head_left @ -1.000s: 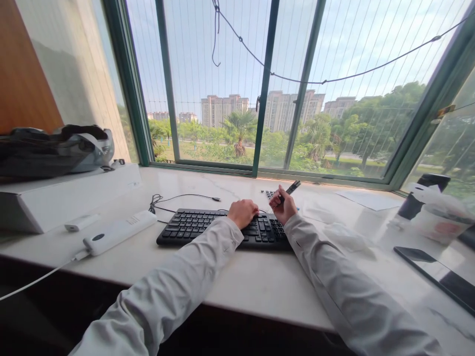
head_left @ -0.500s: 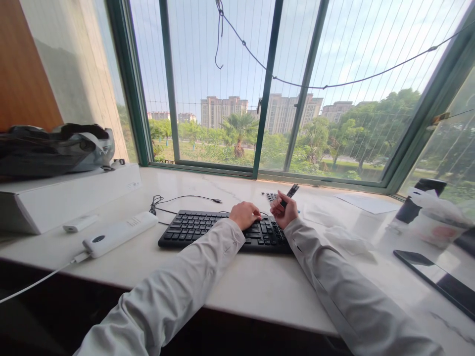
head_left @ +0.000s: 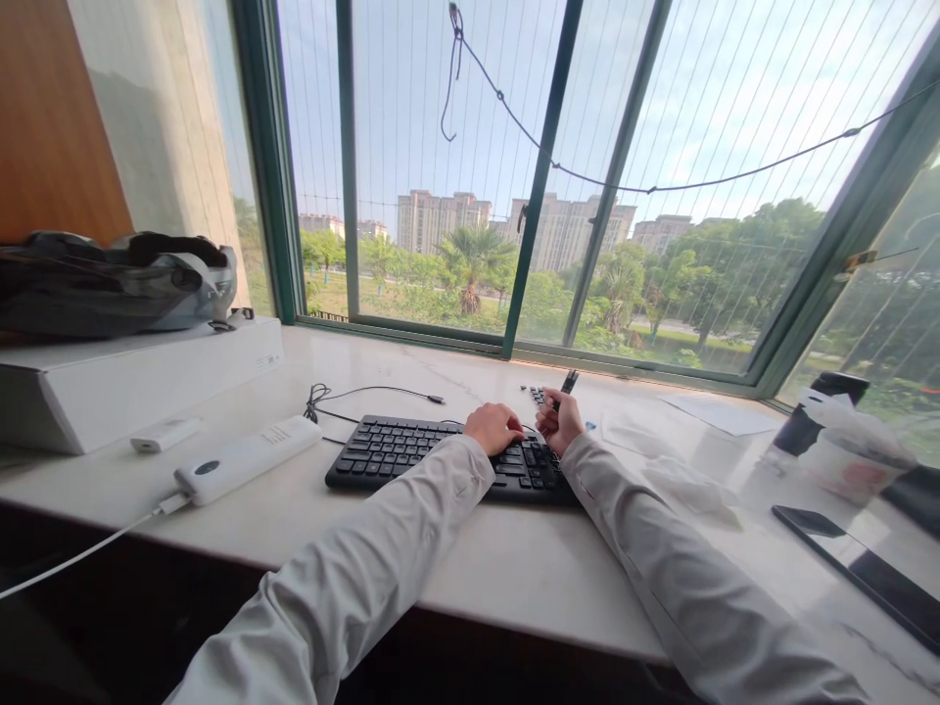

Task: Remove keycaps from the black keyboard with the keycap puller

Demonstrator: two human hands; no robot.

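A black keyboard point(head_left: 397, 452) lies on the white marble-like counter, a patch of its right end looking bare of keycaps. My left hand point(head_left: 494, 428) rests over the right-hand part of the keys, thumb and fingers drawn together; whatever is between them is too small to make out. Close beside it, my right hand point(head_left: 559, 421) is wrapped around a slim black tool point(head_left: 570, 381) whose end sticks up above the fist. Its lower end is hidden by the fingers. Several loose black keycaps point(head_left: 537, 396) lie behind the right hand.
To the left are a white power bank point(head_left: 250, 460) with a cable, a small white adapter point(head_left: 167, 435) and a white box point(head_left: 147, 382) under a dark bag point(head_left: 110, 284). A phone point(head_left: 859, 568), plastic wrap point(head_left: 690, 485) and a bagged cup point(head_left: 852, 455) lie right.
The view has shifted slightly, so the counter's contents sit a little differently. Both hands stay at the keyboard's right end; the black tool now stands more upright in my right hand.
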